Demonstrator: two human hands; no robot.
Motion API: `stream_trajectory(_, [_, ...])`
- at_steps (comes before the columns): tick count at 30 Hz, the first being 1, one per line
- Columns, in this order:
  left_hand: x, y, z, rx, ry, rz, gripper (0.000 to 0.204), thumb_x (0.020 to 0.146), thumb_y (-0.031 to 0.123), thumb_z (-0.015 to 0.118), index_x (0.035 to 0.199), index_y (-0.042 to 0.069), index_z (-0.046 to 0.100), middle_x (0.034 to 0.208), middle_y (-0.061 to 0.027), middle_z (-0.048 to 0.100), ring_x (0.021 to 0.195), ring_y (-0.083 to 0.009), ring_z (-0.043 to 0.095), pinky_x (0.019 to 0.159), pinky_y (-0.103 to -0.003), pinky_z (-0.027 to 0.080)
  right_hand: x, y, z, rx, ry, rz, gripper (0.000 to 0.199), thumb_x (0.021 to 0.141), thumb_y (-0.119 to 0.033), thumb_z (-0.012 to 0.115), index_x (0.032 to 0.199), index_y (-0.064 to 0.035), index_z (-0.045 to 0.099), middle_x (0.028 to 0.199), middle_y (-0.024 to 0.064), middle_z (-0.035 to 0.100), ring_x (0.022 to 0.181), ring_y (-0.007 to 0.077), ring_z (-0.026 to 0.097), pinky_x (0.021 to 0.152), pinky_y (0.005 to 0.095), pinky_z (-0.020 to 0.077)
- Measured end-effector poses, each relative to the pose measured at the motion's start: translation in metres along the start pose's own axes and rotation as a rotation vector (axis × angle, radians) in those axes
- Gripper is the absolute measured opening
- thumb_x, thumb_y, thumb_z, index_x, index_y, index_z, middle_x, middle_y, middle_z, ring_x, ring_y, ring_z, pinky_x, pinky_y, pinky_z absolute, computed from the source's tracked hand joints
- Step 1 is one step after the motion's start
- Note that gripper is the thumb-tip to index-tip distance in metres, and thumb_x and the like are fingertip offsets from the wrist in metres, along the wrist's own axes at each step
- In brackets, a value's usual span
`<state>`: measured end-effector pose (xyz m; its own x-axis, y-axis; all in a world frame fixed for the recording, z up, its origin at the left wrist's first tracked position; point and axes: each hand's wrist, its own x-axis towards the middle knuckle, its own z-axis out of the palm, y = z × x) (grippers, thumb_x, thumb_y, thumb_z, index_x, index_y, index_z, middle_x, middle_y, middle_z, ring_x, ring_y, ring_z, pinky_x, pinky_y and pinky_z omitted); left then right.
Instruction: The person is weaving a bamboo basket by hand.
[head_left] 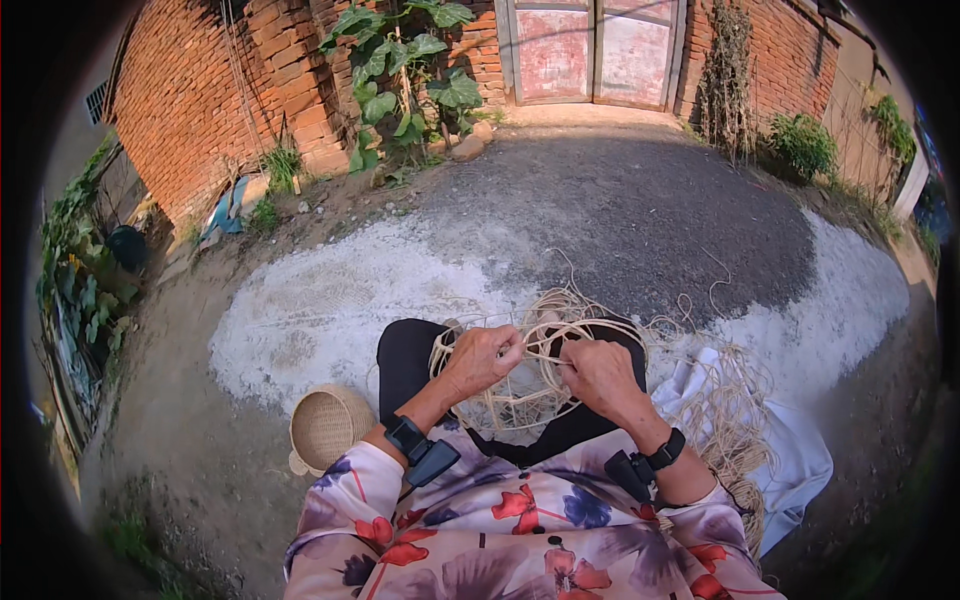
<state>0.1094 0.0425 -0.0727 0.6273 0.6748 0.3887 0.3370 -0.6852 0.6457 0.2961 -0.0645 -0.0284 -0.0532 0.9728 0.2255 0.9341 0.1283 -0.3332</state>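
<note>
My left hand [485,358] is closed over my lap, its thumb and fingers pinched on a pale straw cord [548,340]. Just to its right, my right hand [603,380] has its fingers curled round the same cord. Loops of this cord form a loose, tangled ring [510,412] across my thighs, partly hidden by both hands. Which loop each hand grips is too fine to make out. Loose ends trail forward onto the ground beyond my knees.
A small round woven basket [330,428] stands on the ground to my left. At my right, a heap of cord [730,415] lies on a white sheet [800,470]. Grey and white ground [330,290] stretches toward a brick wall [185,110] and a faded red double door [553,55].
</note>
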Motion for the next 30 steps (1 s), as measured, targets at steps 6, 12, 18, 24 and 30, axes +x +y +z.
stream_trajectory(6, [0.019,-0.033,-0.013,-0.073,-0.112,-0.146,0.023,0.084,0.022,0.058,0.080,0.000,0.063,0.060,-0.0061,0.057,0.055,-0.0116,0.054,0.054,-0.030,0.044,-0.058,0.001,-0.037,0.677,-0.225,0.122,0.014,0.085,-0.013,0.063,0.080,-0.0001,0.060,0.063,0.0114,0.058,0.055,0.0248,0.056,0.052,0.0334,0.0407])
stream_trajectory(12, [0.044,-0.052,-0.023,-0.249,-0.222,-0.375,0.024,0.084,0.023,0.058,0.079,0.001,0.065,0.061,0.0006,0.057,0.057,-0.0076,0.049,0.053,-0.026,0.039,-0.083,-0.016,-0.060,0.797,-0.109,-0.043,0.007,0.086,-0.005,0.061,0.091,-0.0008,0.063,0.071,0.0076,0.059,0.063,0.0206,0.058,0.055,0.0282,0.0421])
stream_trajectory(18, [0.053,-0.049,-0.018,-0.270,-0.264,-0.400,0.024,0.085,0.025,0.058,0.078,0.002,0.065,0.062,0.0013,0.056,0.058,-0.0074,0.049,0.053,-0.025,0.039,-0.024,-0.011,0.016,0.256,0.238,-0.395,0.012,0.078,-0.006,0.063,0.089,-0.0058,0.064,0.076,0.0079,0.060,0.075,0.0222,0.059,0.065,0.0331,0.0451])
stream_trajectory(24, [0.049,-0.046,-0.019,-0.284,-0.266,-0.411,0.024,0.086,0.025,0.058,0.078,0.003,0.065,0.062,0.0018,0.055,0.058,-0.0070,0.049,0.053,-0.025,0.038,-0.015,-0.006,0.056,-0.042,0.178,-0.527,0.007,0.072,-0.010,0.060,0.079,-0.0082,0.060,0.073,0.0062,0.055,0.081,0.0225,0.051,0.070,0.0380,0.0376])
stream_trajectory(30, [0.052,-0.044,-0.014,-0.309,-0.269,-0.368,0.027,0.083,0.026,0.058,0.079,0.000,0.066,0.061,-0.0023,0.058,0.059,-0.0096,0.053,0.053,-0.027,0.041,-0.022,0.000,0.064,-0.075,0.208,-0.496,0.008,0.071,-0.010,0.060,0.078,-0.0076,0.057,0.077,0.0060,0.051,0.080,0.0234,0.049,0.068,0.0373,0.0341])
